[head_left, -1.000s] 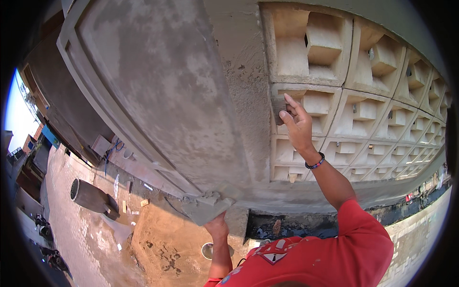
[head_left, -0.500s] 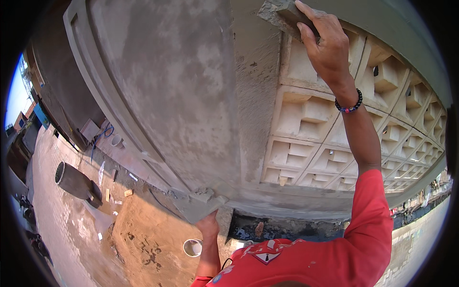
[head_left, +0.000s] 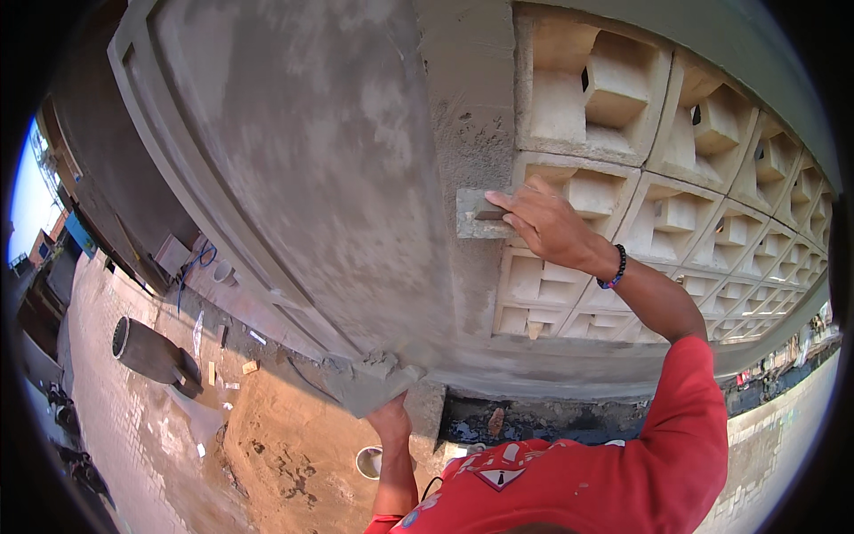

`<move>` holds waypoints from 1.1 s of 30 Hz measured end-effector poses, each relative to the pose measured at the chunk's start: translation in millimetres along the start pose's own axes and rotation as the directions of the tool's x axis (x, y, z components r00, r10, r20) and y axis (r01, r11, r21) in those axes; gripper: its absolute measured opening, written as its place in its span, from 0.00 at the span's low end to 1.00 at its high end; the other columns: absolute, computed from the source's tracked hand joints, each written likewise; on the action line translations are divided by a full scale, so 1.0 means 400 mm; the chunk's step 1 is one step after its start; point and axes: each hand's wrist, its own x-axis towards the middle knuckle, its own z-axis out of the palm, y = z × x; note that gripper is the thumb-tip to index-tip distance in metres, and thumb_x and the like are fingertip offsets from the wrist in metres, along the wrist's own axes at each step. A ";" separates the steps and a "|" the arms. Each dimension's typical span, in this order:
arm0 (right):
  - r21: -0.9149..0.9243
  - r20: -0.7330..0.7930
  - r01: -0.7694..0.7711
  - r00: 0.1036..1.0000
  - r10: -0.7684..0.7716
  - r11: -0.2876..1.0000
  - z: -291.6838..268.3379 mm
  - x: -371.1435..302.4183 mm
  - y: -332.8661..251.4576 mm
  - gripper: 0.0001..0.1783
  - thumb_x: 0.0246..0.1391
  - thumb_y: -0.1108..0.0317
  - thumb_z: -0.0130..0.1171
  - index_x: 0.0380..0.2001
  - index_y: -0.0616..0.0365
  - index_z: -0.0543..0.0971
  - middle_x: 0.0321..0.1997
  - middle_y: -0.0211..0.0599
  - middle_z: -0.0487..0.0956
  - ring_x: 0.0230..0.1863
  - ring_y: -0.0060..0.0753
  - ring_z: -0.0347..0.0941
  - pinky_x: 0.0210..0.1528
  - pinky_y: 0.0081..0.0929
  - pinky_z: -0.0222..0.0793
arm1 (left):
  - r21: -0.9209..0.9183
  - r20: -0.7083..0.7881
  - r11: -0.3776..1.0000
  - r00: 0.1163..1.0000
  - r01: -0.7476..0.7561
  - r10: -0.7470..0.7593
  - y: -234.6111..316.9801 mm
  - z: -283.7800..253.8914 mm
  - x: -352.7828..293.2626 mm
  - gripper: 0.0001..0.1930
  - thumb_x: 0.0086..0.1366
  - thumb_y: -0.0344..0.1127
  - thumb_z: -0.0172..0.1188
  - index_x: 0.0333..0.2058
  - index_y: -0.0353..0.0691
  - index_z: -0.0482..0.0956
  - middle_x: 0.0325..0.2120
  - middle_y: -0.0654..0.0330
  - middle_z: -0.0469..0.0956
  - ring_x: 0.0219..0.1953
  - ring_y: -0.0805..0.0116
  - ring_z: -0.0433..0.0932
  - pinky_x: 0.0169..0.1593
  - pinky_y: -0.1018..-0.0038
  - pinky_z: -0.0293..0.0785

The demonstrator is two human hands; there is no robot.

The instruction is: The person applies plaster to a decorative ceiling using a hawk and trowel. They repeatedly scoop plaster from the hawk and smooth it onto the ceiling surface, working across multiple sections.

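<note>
My right hand (head_left: pixel 553 230) is closed round the handle of a plastering trowel (head_left: pixel 468 219). The grey-smeared blade lies against the narrow plastered strip (head_left: pixel 467 133) beside the ventilation blocks (head_left: pixel 556 107). Rough, pitted mortar shows on that strip above the trowel. Low in front of me, my left hand (head_left: pixel 390 420) grips a mortar hawk (head_left: pixel 363 406) from below; its handle is hidden. A heap of wet grey mortar (head_left: pixel 381 367) sits on top of it, close to the foot of the wall.
A smooth grey wall panel (head_left: pixel 302 133) with a raised border stands to the left. Below lie a sand pile (head_left: pixel 285 445), a white bucket (head_left: pixel 368 462) and a dark drum (head_left: pixel 147 345) on its side. A dark trench (head_left: pixel 534 420) runs along the wall's base.
My right hand has come down and left with the trowel, from the top of the blocks to partway down the strip. My left hand and the hawk stay nearly in place.
</note>
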 end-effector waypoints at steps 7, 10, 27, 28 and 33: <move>0.873 -0.398 0.080 0.686 0.609 0.481 -0.090 0.093 0.043 0.23 0.59 0.73 0.53 0.57 0.67 0.66 0.45 0.38 0.78 0.43 0.21 0.74 0.39 0.17 0.73 | -0.123 0.031 0.992 0.999 -0.027 0.031 0.016 -0.005 0.023 0.30 0.47 0.16 0.63 0.51 0.35 0.68 0.47 0.58 0.72 0.50 0.64 0.72 0.56 0.68 0.67; 0.871 -0.454 0.188 0.660 0.598 0.454 -0.100 0.158 0.070 0.23 0.58 0.73 0.54 0.57 0.66 0.66 0.43 0.38 0.78 0.39 0.20 0.75 0.35 0.18 0.74 | -0.138 0.051 0.988 0.996 -0.067 0.074 0.037 0.011 0.008 0.31 0.48 0.17 0.63 0.52 0.35 0.67 0.48 0.58 0.72 0.50 0.64 0.71 0.57 0.68 0.67; 0.841 -0.362 -0.034 0.707 0.607 0.541 0.034 0.073 0.040 0.23 0.57 0.74 0.54 0.57 0.65 0.67 0.44 0.39 0.78 0.42 0.20 0.73 0.37 0.18 0.74 | -0.080 0.032 0.995 0.998 -0.055 0.057 0.037 0.018 -0.017 0.28 0.48 0.15 0.62 0.51 0.35 0.68 0.47 0.59 0.72 0.49 0.66 0.71 0.55 0.69 0.67; 0.869 -0.302 -0.072 0.706 0.641 0.489 0.056 0.037 0.032 0.23 0.57 0.74 0.54 0.57 0.65 0.67 0.45 0.40 0.77 0.43 0.20 0.73 0.37 0.18 0.74 | -0.072 0.042 0.994 0.996 -0.077 0.080 0.037 0.018 -0.015 0.28 0.48 0.15 0.61 0.51 0.35 0.68 0.47 0.59 0.72 0.49 0.66 0.71 0.55 0.69 0.67; 0.888 -0.123 -0.246 0.687 0.716 0.388 0.062 -0.089 -0.019 0.24 0.57 0.74 0.54 0.57 0.65 0.68 0.48 0.40 0.76 0.44 0.20 0.72 0.40 0.17 0.73 | -0.054 0.055 0.998 0.998 -0.024 0.027 0.047 0.012 -0.014 0.30 0.47 0.16 0.62 0.52 0.35 0.67 0.47 0.59 0.71 0.49 0.66 0.71 0.55 0.70 0.67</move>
